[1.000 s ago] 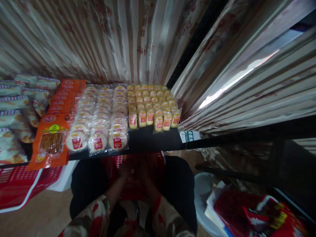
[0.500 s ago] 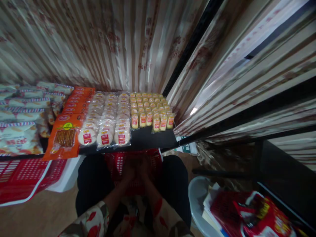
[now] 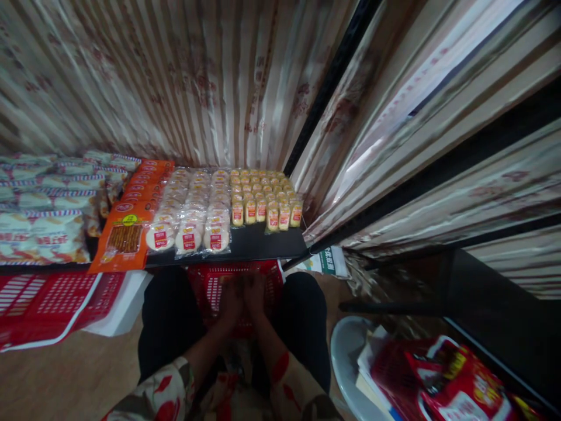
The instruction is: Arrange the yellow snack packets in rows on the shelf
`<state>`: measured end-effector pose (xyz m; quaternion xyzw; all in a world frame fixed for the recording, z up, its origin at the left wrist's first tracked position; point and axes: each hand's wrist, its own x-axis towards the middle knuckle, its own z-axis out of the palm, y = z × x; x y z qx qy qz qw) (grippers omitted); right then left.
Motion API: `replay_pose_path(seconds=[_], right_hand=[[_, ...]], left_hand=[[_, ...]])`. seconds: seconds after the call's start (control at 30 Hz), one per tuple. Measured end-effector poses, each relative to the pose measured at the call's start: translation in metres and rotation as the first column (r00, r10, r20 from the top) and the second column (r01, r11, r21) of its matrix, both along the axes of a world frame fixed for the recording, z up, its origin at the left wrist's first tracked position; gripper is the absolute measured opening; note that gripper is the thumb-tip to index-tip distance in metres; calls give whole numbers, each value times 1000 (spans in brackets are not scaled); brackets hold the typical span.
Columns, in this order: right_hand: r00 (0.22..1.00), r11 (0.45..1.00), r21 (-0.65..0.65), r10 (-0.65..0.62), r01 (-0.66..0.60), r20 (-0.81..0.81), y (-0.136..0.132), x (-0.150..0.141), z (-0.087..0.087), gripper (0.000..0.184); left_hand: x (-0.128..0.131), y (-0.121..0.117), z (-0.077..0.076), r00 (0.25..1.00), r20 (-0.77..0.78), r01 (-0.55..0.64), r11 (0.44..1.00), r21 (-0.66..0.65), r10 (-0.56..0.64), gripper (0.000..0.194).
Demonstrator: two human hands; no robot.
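Note:
My left hand (image 3: 231, 297) and my right hand (image 3: 254, 292) are close together over a red plastic basket (image 3: 214, 292) between my knees, just below the front edge of the black shelf (image 3: 249, 242). Shadow hides the fingers of both hands, and whether they hold anything does not show. A small orange-brown patch lies by the left fingertips, too dim to name. On the shelf above stand rows of small yellow wrapped cakes (image 3: 262, 210), round white wrapped crackers (image 3: 188, 237), orange snack packets (image 3: 125, 234) and white snack bags (image 3: 56, 234).
Another red basket (image 3: 65, 292) with a white handle is under the shelf at left, beside a white box (image 3: 118, 310). At lower right, a pale tub (image 3: 346, 351) holds papers and a red packet (image 3: 471, 380). Black shelf posts (image 3: 333, 88) and a striped curtain (image 3: 197, 76) stand behind.
The view has shifted slightly, so the shelf goods sit a little differently. Both hands remain together over the basket and appear somewhat higher and clearer.

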<state>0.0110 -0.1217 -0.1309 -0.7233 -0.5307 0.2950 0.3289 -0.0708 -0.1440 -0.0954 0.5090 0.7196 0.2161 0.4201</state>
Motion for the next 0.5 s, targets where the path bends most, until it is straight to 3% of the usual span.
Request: replay_pose_path(seconds=[0.3,0.5], right_hand=[[996,995,54,-79,81,-37,-4,2,-4,41],[960,992,-32,-123,118,-253,-6,1,0,43]], left_hand=[[6,-10,5,986,-128,-109,994,-3,108,32],[10,-17,7,972,-148,-170,980,104,185,27]])
